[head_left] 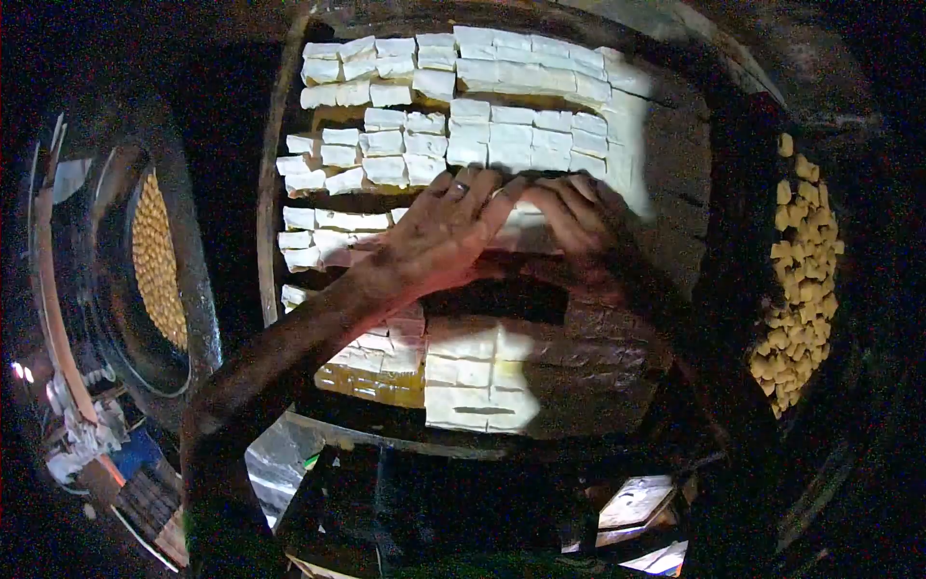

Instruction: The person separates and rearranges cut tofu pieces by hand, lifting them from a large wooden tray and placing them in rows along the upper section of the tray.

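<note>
White blocks that look like cut tofu lie in rows on a wide wooden board or tray. My left hand, with a ring on one finger, reaches over the middle rows with its fingers bent. Beside it, my right hand curls its fingers down, and the two hands nearly meet. Between and under them is a pale tofu strip, which both hands seem to grip from its far side. Their fingertips are partly hidden. Just below the hands, a dark gap separates this strip from the nearer tofu blocks.
At the left, a large round pan contains many small golden pieces. Yellow-brown cubes are heaped at the right. Shadow covers the board's right side. Papers or bright scraps show near the bottom.
</note>
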Demonstrator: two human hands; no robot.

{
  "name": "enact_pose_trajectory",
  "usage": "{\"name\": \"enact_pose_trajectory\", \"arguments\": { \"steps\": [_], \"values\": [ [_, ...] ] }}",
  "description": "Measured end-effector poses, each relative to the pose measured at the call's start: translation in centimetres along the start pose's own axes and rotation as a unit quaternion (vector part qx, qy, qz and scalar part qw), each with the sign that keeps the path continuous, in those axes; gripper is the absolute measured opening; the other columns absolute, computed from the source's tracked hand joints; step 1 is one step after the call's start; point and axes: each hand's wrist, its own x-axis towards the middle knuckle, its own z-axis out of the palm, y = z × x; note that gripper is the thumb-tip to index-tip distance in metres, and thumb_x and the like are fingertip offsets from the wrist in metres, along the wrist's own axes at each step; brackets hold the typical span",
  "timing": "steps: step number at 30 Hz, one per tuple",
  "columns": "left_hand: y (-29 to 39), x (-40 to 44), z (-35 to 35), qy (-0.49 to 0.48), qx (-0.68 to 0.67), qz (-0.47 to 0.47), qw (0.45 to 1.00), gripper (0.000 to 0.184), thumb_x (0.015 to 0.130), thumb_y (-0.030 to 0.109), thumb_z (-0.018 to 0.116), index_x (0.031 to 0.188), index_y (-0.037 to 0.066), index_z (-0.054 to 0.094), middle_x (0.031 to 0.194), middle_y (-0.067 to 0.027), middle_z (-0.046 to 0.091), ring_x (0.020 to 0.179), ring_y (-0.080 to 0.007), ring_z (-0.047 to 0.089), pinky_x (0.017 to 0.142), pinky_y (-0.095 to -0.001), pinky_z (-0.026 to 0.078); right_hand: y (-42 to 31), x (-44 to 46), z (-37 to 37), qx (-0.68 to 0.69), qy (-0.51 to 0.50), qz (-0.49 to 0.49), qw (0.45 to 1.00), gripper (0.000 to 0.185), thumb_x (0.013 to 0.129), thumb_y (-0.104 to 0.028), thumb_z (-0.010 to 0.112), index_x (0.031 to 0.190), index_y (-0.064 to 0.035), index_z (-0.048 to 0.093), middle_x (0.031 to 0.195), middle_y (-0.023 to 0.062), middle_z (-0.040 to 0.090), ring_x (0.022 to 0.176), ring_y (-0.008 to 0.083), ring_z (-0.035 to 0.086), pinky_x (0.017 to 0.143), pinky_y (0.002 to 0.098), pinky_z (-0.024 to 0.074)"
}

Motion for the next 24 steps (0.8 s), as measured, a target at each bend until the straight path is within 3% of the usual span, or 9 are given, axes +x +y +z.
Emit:
{"name": "enact_pose_trajectory", "arguments": {
  "steps": [4,9,12,14,17,21,24],
  "values": [
    [-0.3,-0.3,0.7,0.044,-0.010,0.010,0.999,0.090,0.068,0.031,0.086,0.138,-0.003,0.038,0.123,-0.0250,0.051,0.111,-0.0433,0.050,0.094,-0.0502,0.044,-0.8,0.3,0.0,-0.008,-0.026,0.074,0.997,0.074,0.076,-0.059,0.068,0.125,-0.0059,0.054,0.120,0.0168,0.061,0.108,0.0357,0.057,0.091,0.0444,0.0460],
    [-0.8,-0.7,2.0,0.045,-0.017,0.005,0.999,0.084,0.073,0.032,0.082,0.136,-0.003,0.039,0.120,-0.0232,0.053,0.108,-0.0425,0.052,0.094,-0.0511,0.044,-1.1,0.1,0.5,0.010,-0.002,0.069,0.998,0.068,0.079,-0.057,0.066,0.125,-0.0083,0.056,0.117,0.0148,0.062,0.107,0.0352,0.058,0.093,0.0445,0.0456],
    [-0.9,-1.0,2.2,0.062,0.032,0.053,0.996,0.080,0.075,0.029,0.081,0.135,-0.003,0.040,0.118,-0.0222,0.054,0.107,-0.0416,0.053,0.094,-0.0511,0.044,-1.4,-0.6,1.4,0.005,0.030,0.061,0.998,0.066,0.082,-0.057,0.064,0.126,-0.0093,0.056,0.118,0.0141,0.062,0.107,0.0347,0.057,0.093,0.0452,0.0449],
    [-0.2,-1.3,1.8,-0.014,-0.002,0.006,1.000,0.077,0.076,0.026,0.079,0.135,-0.003,0.040,0.119,-0.0221,0.054,0.108,-0.0408,0.053,0.093,-0.0501,0.044,-2.5,-1.6,1.8,-0.038,0.021,0.085,0.995,0.064,0.081,-0.055,0.065,0.126,-0.0098,0.057,0.121,0.0127,0.061,0.108,0.0339,0.057,0.094,0.0464,0.0445],
    [0.5,-1.4,1.3,0.020,0.047,0.017,0.999,0.079,0.075,0.028,0.080,0.137,-0.001,0.041,0.120,-0.0187,0.055,0.111,-0.0343,0.054,0.097,-0.0442,0.042,-2.8,-1.6,3.0,-0.147,0.047,0.079,0.985,0.060,0.084,-0.049,0.060,0.130,-0.0111,0.057,0.125,0.0098,0.062,0.111,0.0300,0.060,0.095,0.0451,0.0465],
    [0.4,-1.4,0.7,0.021,0.030,0.019,0.999,0.084,0.073,0.026,0.083,0.139,-0.002,0.039,0.125,-0.0195,0.053,0.114,-0.0350,0.053,0.099,-0.0445,0.043,-2.5,-1.2,1.1,-0.073,0.054,0.096,0.991,0.059,0.083,-0.043,0.063,0.132,-0.0100,0.057,0.126,0.0117,0.061,0.113,0.0308,0.059,0.096,0.0448,0.0469],
    [0.3,-1.4,0.7,0.055,0.002,0.027,0.998,0.088,0.070,0.025,0.085,0.139,-0.003,0.038,0.133,-0.0225,0.051,0.122,-0.0372,0.051,0.104,-0.0447,0.043,-1.8,-1.9,0.6,-0.026,0.056,0.088,0.994,0.082,0.076,-0.045,0.074,0.142,-0.0058,0.045,0.134,0.0180,0.053,0.116,0.0372,0.055,0.102,0.0473,0.0428]
  ]
}}
